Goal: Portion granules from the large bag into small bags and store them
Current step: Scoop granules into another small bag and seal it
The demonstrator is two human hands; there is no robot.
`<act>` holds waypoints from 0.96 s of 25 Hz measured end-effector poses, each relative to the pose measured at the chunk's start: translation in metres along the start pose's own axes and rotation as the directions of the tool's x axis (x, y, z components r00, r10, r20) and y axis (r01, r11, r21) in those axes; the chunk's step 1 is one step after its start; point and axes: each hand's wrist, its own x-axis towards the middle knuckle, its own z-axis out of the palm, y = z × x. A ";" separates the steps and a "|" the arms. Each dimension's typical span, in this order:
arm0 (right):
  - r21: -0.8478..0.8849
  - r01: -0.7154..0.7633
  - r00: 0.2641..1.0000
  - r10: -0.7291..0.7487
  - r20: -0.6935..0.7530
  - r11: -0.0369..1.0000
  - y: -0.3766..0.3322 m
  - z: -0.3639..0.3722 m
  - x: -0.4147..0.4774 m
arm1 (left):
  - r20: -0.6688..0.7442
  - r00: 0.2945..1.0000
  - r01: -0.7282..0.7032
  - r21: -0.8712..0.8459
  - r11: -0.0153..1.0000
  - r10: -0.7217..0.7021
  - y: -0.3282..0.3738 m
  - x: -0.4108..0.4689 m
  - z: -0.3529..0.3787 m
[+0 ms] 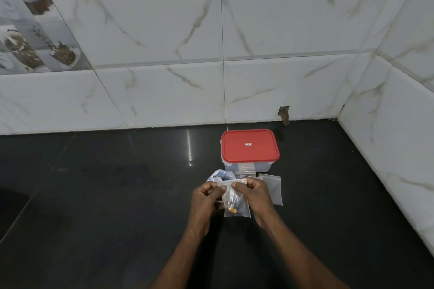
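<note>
Above a dark counter (94, 195), a left hand (204, 199) and right hand (254, 195) pinch the top edge of a small clear bag (237, 206) between thumbs and fingertips; a few orange granules (232, 210) sit at its bottom. Just behind the hands lie a crumpled larger bag (220, 175) and spare empty small bags (273, 186). Farther back stands a clear container (246, 166), its red lid (250, 145) on, near the tiled wall (211, 30).

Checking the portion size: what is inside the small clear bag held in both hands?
The small clear bag shows a few orange granules at its bottom. Its top edge is covered by the fingers of the left hand and right hand.
</note>
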 end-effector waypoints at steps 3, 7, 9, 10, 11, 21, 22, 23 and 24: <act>0.032 -0.001 0.998 -0.001 0.064 0.999 -0.005 0.001 -0.005 | 0.016 1.000 0.005 0.027 1.000 -0.006 0.001 0.001 0.001; 0.000 0.005 0.998 -0.005 0.063 1.000 -0.008 0.004 -0.005 | 0.003 1.000 0.031 0.050 0.998 -0.031 0.002 0.002 -0.001; -0.013 -0.002 0.998 0.003 0.064 1.000 -0.010 0.003 -0.007 | 0.009 0.999 0.036 0.060 0.998 -0.037 0.003 0.004 -0.001; -0.013 -0.006 0.997 0.007 0.079 1.000 -0.012 0.003 -0.008 | 0.019 0.999 0.039 0.075 0.996 -0.040 0.004 0.004 -0.001; -0.014 -0.010 0.995 0.011 0.101 1.000 -0.013 0.003 -0.009 | 0.030 0.999 0.039 0.087 0.995 -0.042 0.005 0.004 -0.001; -0.092 -0.005 0.993 0.015 0.118 0.996 -0.017 0.002 -0.009 | 0.076 0.997 -0.008 0.167 0.986 -0.005 0.006 0.009 -0.006; -0.108 -0.002 0.993 0.014 0.113 0.994 -0.017 0.002 -0.008 | 0.077 0.997 -0.025 0.181 0.983 0.011 0.008 0.008 -0.007; -0.108 0.004 0.994 0.008 0.109 0.994 -0.016 0.002 -0.008 | 0.078 0.997 -0.031 0.184 0.982 0.017 0.009 0.007 -0.008; -0.091 0.010 0.995 -0.001 0.098 0.996 -0.016 0.002 -0.009 | 0.076 0.997 -0.023 0.166 0.986 0.011 0.009 0.007 -0.009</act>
